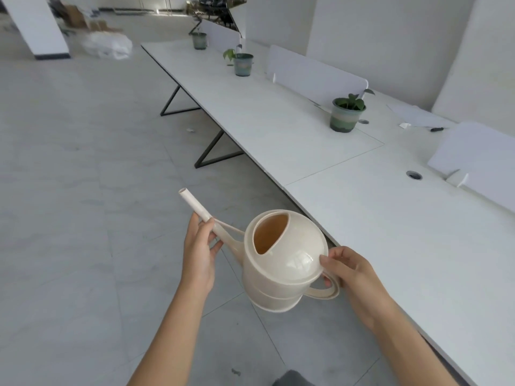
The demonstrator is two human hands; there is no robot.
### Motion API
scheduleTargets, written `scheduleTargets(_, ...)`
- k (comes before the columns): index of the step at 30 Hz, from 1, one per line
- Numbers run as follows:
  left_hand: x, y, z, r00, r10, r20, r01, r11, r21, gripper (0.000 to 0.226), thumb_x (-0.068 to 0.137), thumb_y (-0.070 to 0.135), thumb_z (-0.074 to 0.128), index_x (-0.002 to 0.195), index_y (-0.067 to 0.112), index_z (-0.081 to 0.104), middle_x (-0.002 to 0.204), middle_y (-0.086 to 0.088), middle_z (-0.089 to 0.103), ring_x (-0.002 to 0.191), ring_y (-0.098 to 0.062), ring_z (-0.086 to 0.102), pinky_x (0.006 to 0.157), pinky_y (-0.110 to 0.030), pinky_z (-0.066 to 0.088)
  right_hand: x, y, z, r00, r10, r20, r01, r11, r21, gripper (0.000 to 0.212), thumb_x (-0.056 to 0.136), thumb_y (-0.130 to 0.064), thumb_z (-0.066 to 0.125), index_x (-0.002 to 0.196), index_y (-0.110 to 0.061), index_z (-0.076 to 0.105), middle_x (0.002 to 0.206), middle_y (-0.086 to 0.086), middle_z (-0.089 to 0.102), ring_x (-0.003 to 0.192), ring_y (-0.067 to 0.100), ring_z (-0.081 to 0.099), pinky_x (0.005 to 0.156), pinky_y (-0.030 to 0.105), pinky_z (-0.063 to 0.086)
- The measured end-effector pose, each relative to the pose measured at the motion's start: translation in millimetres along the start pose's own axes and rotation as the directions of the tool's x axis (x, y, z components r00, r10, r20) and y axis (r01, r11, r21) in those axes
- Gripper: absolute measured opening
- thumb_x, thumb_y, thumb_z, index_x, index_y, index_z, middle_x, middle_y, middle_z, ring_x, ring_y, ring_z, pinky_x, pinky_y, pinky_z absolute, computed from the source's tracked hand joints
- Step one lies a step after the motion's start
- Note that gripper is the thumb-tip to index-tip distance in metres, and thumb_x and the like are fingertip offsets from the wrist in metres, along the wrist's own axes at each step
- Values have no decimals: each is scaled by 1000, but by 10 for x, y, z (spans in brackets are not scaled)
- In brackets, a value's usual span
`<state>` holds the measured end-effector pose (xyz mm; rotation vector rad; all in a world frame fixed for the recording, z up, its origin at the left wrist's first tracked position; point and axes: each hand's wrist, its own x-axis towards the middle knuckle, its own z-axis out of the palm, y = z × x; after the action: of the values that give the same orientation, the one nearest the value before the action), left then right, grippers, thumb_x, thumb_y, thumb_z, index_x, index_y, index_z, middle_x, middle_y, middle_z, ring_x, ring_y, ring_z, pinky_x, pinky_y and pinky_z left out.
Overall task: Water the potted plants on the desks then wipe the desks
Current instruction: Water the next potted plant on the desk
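Holding a cream plastic watering can (284, 263) in the air over the grey tiled floor (83, 190), the person stands beside the long white desk (362, 218), with the can clear of its front edge. The left grip (199, 254) pinches the can's long spout (195, 204) between thumb and curled fingers, just below the open tip, which slants up and to the left, away from the desk. The right grip (354, 274) is closed on the loop handle (326, 291), thumb pressed on the domed top and fingers wrapped around the loop. The filling hole faces the camera and shows a tan inside; whether it holds water cannot be told. 3 potted plants stand on the desk, well apart: the nearest (347, 114) in a green banded pot beside a white divider panel (315, 73), the second (243, 62) further along, and the third (199, 40) near the far end. A round cable hole (413, 175) sits in the desk to the right, and a clear plastic bag (107, 45) lies on the floor far off.
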<state>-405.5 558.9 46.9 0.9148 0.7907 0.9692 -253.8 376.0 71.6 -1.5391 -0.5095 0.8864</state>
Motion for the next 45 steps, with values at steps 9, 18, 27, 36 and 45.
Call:
scheduleTargets(9,1037,53,187,1000,-16,-27,17,999,36,22,95,14,41,113,23,50,91,0,50,92,-17,53,81,-31,45,1212,-195,131,999,2,47,-5,999,51,16,72,-16,66,71,-6,53,50,-1,58,46,12,50,46,17,42)
scheduleTargets(18,2240,144,607,998,-11,-67,15,998,59,18,96,11,40,90,22,53,90,-5,49,92,-18,55,91,-36,45,2666,-535,182,996,16,88,-21,998,59,18,65,-22,65,68,-11,51,53,-2,56,46,11,47,49,19,38)
scheduleTargets(27,3380,63,807,999,-15,-41,18,997,76,16,95,13,40,106,18,51,90,-3,52,93,-18,56,84,-32,47,3681,-782,357,999,17,41,-19,999,49,19,62,-21,64,69,-9,51,53,-3,55,44,10,45,47,15,40)
scheduleTargets(36,4985,149,1151,972,-87,220,67,993,99,26,95,13,40,106,32,54,94,5,57,92,-15,55,82,-32,44,4616,-932,749,979,28,-204,-11,996,84,21,61,-21,64,71,-7,51,57,1,55,47,11,49,49,17,41)
scheduleTargets(45,6080,80,1706,862,-227,453,166,971,172,38,90,12,46,125,27,47,96,5,51,103,-20,49,93,-37,41,5130,-1110,995,875,82,-477,20,978,206,19,61,-19,63,68,-6,51,50,-3,56,46,9,51,47,17,42)
